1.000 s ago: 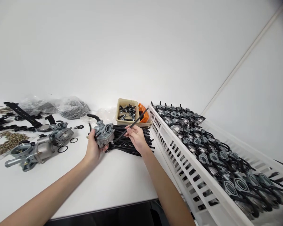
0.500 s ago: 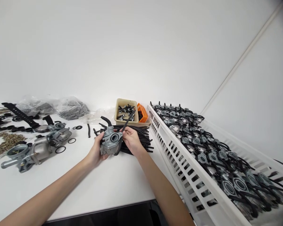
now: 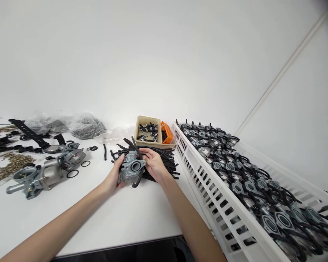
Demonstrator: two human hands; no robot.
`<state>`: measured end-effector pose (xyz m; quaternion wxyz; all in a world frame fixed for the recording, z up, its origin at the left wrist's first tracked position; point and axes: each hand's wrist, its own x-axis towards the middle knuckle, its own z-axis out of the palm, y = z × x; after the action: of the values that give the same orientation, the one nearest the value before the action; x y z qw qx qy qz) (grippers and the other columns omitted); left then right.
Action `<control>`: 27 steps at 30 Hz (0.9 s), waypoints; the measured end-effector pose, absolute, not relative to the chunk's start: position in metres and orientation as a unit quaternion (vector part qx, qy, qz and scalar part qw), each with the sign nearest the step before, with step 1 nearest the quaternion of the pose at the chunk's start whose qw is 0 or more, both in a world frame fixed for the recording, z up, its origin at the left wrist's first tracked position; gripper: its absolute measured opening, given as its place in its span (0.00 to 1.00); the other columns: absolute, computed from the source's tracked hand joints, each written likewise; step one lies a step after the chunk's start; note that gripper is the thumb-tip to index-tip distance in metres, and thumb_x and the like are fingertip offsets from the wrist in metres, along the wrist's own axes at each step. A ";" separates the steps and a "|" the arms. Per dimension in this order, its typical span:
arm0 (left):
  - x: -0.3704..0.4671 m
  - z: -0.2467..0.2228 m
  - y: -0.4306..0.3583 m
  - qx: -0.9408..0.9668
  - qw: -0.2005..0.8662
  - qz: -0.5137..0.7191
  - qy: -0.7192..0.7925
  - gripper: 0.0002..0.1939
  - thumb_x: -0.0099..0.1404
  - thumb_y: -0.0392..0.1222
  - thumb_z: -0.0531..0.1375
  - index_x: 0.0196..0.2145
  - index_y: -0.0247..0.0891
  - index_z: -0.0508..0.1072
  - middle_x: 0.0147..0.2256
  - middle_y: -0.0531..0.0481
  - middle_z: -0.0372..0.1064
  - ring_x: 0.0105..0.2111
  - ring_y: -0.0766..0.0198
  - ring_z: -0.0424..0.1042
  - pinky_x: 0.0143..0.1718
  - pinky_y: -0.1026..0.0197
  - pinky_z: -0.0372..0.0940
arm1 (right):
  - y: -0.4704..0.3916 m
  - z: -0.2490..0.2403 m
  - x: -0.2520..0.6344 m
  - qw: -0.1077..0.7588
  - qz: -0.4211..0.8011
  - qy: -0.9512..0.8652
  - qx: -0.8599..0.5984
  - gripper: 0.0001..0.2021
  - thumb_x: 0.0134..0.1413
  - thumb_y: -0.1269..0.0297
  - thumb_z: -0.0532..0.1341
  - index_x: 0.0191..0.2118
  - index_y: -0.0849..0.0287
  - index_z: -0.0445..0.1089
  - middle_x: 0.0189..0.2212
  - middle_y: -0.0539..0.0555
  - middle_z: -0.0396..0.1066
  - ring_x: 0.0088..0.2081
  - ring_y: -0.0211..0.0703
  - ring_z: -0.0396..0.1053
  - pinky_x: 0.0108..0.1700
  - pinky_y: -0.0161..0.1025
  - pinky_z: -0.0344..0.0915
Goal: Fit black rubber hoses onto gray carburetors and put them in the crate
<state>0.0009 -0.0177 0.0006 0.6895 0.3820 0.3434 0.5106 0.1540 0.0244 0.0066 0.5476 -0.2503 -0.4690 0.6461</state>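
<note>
A grey metal carburetor [image 3: 131, 168] is held above the white table, its round bore facing me. My left hand [image 3: 113, 176] grips its left side, thumb up along the body. My right hand [image 3: 153, 163] is closed at its right side, fingers on a thin black hose [image 3: 137, 147] that points up and leans left. Its lower end curves under the carburetor. A short thick black tube sits on top of the body. Behind and beneath lies a pile of black hoses [image 3: 166, 160], partly hidden by my hands.
A white slatted crate [image 3: 207, 182] full of carburetors stands right. Behind are a beige bin [image 3: 148, 142] and an orange basket [image 3: 166, 132]. To the left lie assembled carburetors [image 3: 47, 173], black rings [image 3: 72, 174], brass parts [image 3: 12, 166] and bagged parts [image 3: 86, 126].
The hose's upper end has swung from leaning right to leaning left, near the top tube. My right hand has shifted closer to the carburetor's top. The view has moved slightly.
</note>
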 end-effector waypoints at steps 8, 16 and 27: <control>0.000 0.005 -0.020 0.359 0.733 0.482 0.317 0.36 0.44 0.70 0.64 0.36 0.32 0.76 0.12 0.54 0.64 0.07 0.74 0.50 0.08 0.71 0.39 | 0.019 0.006 0.154 0.496 0.653 -0.524 -0.230 0.27 0.37 0.50 0.73 0.45 0.59 0.76 0.28 0.51 0.72 0.24 0.34 0.62 0.23 0.33 0.58; -0.005 0.000 -0.019 0.351 0.774 0.447 0.278 0.31 0.49 0.68 0.63 0.32 0.32 0.77 0.14 0.51 0.67 0.08 0.75 0.49 0.09 0.71 0.37 | 0.014 0.011 0.159 0.458 0.651 -0.570 -0.206 0.24 0.43 0.49 0.71 0.44 0.58 0.74 0.33 0.51 0.71 0.24 0.32 0.61 0.21 0.30 0.59; -0.004 -0.001 -0.023 0.332 0.805 0.408 0.274 0.28 0.48 0.63 0.65 0.32 0.32 0.74 0.12 0.55 0.61 0.08 0.75 0.49 0.11 0.71 0.36 | 0.010 0.022 0.171 0.372 0.642 -0.645 -0.183 0.34 0.47 0.47 0.68 0.58 0.54 0.61 0.50 0.58 0.68 0.35 0.39 0.66 0.24 0.29 0.63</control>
<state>-0.0039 -0.0226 -0.0005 0.8052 0.3317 0.2736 0.4083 0.1713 0.0101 0.0218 0.3716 -0.1826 -0.6453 0.6420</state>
